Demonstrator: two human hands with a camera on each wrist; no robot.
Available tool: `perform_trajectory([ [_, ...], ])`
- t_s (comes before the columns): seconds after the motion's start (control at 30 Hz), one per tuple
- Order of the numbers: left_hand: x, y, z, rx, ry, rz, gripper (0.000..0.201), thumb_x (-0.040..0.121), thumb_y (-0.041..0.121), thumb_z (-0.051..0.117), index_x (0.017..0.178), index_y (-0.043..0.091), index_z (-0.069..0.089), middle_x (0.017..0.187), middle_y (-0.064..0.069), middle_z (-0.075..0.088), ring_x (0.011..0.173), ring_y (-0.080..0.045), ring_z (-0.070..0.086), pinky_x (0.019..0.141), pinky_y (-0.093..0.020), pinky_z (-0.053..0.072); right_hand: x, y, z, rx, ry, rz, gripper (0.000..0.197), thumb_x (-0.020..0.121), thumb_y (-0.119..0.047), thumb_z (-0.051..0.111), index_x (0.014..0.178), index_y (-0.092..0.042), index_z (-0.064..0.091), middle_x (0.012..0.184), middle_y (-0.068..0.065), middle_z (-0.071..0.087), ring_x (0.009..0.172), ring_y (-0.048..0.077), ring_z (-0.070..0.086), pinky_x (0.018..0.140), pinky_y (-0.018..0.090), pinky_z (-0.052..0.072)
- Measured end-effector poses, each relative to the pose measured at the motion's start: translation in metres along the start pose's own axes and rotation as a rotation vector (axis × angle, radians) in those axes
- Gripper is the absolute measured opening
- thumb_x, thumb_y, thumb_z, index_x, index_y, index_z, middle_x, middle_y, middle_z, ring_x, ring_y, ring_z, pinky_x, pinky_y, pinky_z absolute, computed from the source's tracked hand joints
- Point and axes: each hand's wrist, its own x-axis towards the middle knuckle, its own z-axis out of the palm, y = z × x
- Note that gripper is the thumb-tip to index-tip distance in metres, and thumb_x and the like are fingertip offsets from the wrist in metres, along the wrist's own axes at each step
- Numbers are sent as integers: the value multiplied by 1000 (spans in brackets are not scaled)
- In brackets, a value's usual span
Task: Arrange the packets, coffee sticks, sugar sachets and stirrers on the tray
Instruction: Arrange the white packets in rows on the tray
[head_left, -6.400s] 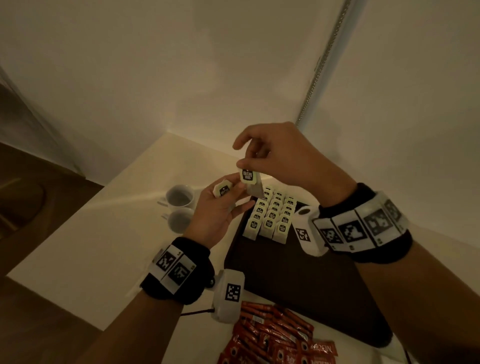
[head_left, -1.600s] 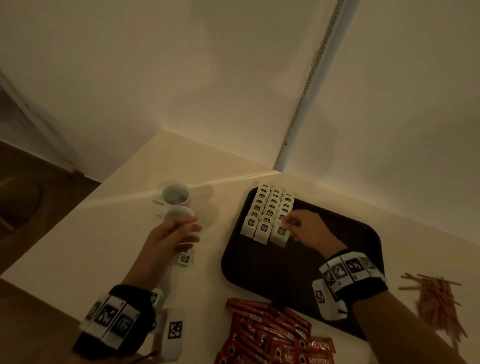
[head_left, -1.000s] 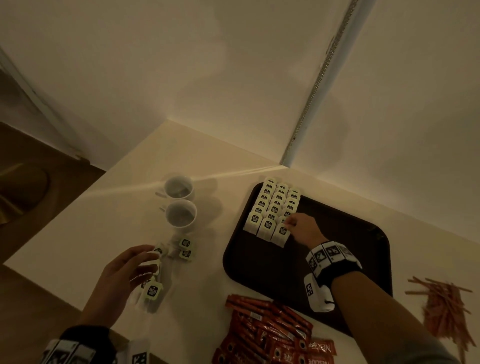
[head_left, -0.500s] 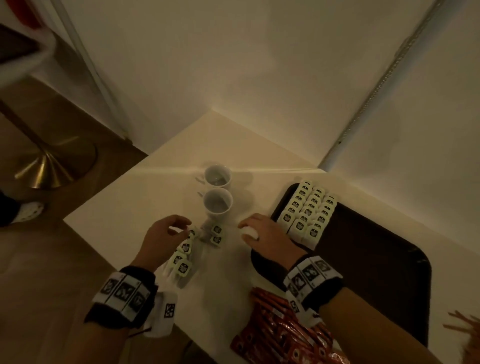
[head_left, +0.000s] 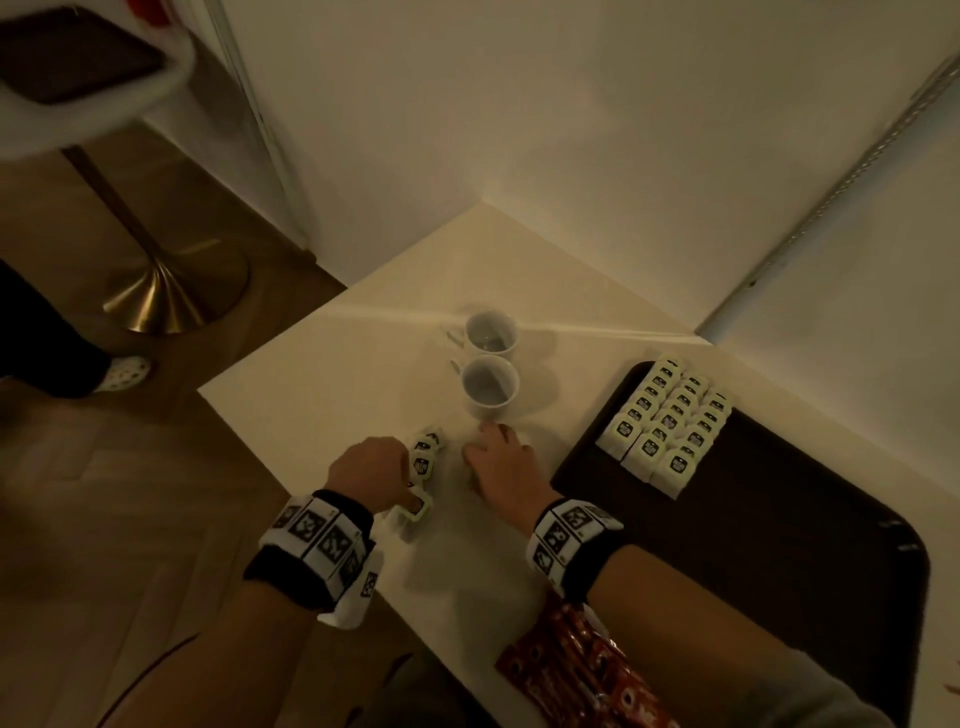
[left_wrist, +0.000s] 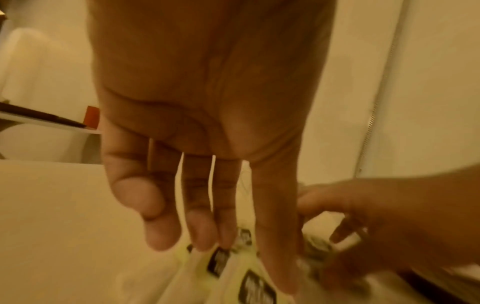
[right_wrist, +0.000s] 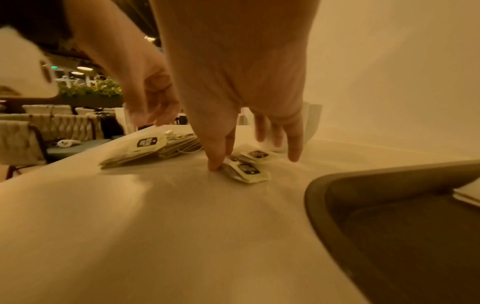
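Rows of white packets stand at the far left corner of the dark tray. Several loose white packets lie on the table in front of the near cup. My left hand rests on them with fairly straight fingers, the fingertips touching the packets. My right hand is just to their right. Its thumb and forefinger pinch the edge of a packet lying flat, and the other fingers hang straight. Red coffee sticks lie at the near table edge.
Two white cups stand just beyond my hands. The table edge runs close on the left, with wooden floor and a bar stool base beyond it. Walls close the far corner. The tray's rim lies right of my right hand.
My right hand left the rows on the tray and moved left to the loose packets by the near cup. My left hand drew those packets together. The view swung left.
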Motion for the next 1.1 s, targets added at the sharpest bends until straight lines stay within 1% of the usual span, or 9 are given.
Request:
perform_trajectory([
  [0.17, -6, 3, 21, 146, -10, -29, 32, 82, 33, 69, 107, 15, 59, 106, -5, 62, 96, -24, 61, 74, -32, 50, 1, 5, -4, 139, -75, 80, 24, 91, -14, 47, 115, -9, 46, 120, 15, 46, 112, 34, 43, 88, 45, 44],
  [0.27, -9, 5, 24, 117, 9, -31, 25, 86, 30, 62, 106, 15, 58, 105, -5, 60, 97, -24, 60, 72, -32, 47, 3, 8, -3, 198, -105, 169, 37, 91, -12, 49, 126, -10, 37, 125, 15, 47, 114, 35, 44, 92, 47, 43],
  [0.37, -13, 9, 18, 52, -8, -14, 17, 85, 25, 62, 97, 13, 61, 98, -5, 61, 91, -24, 60, 69, -30, 45, 2, 14, -2, 149, -152, 213, 39, 89, -16, 55, 124, -7, 41, 127, 16, 42, 115, 35, 41, 96, 46, 41],
  [0.47, -13, 11, 2, -136, -13, 114, 20, 85, 24, 63, 73, 16, 49, 81, -4, 52, 77, -21, 50, 60, -26, 35, 1, 18, -2, 148, -149, 227, 35, 89, -12, 52, 122, -6, 42, 126, 18, 37, 115, 36, 38, 97, 45, 40],
  [0.53, -14, 17, -11, -377, -38, 154, 25, 87, 16, 60, 70, 15, 42, 73, -2, 47, 71, -20, 46, 56, -24, 33, 0, 21, 0, 172, -159, 230, 35, 91, -10, 49, 124, -5, 39, 126, 20, 40, 116, 37, 40, 97, 44, 39],
  [0.63, -16, 29, -25, -1041, -119, 68, 4, 93, 3, 46, 91, 7, 47, 78, -7, 57, 70, -21, 58, 67, -28, 49, -2, 22, 2, 142, -189, 203, 44, 89, -17, 55, 127, -5, 36, 128, 19, 44, 115, 37, 44, 96, 43, 40],
  [0.73, -16, 32, -28, -1443, -150, 27, 24, 92, -3, 36, 105, 13, 47, 76, -8, 53, 62, -21, 53, 63, -33, 54, -5, 21, 2, 126, -195, 187, 46, 89, -18, 55, 129, -5, 37, 129, 17, 42, 114, 37, 43, 96, 44, 41],
  [0.9, -11, 27, -19, -1525, -171, 0, 9, 94, 18, 51, 92, 14, 58, 70, -2, 46, 57, -15, 45, 51, -25, 48, -6, 23, 1, 191, -246, 155, 44, 86, -15, 60, 126, -6, 44, 124, 20, 40, 112, 37, 48, 95, 37, 41],
  [1.1, -11, 26, -8, -1416, -168, -183, 25, 96, 31, 51, 81, 11, 55, 77, -7, 56, 57, -20, 58, 55, -26, 50, -8, 19, -25, 322, -273, 80, 32, 83, -1, 56, 115, -3, 54, 118, 19, 57, 108, 33, 55, 83, 32, 43],
])
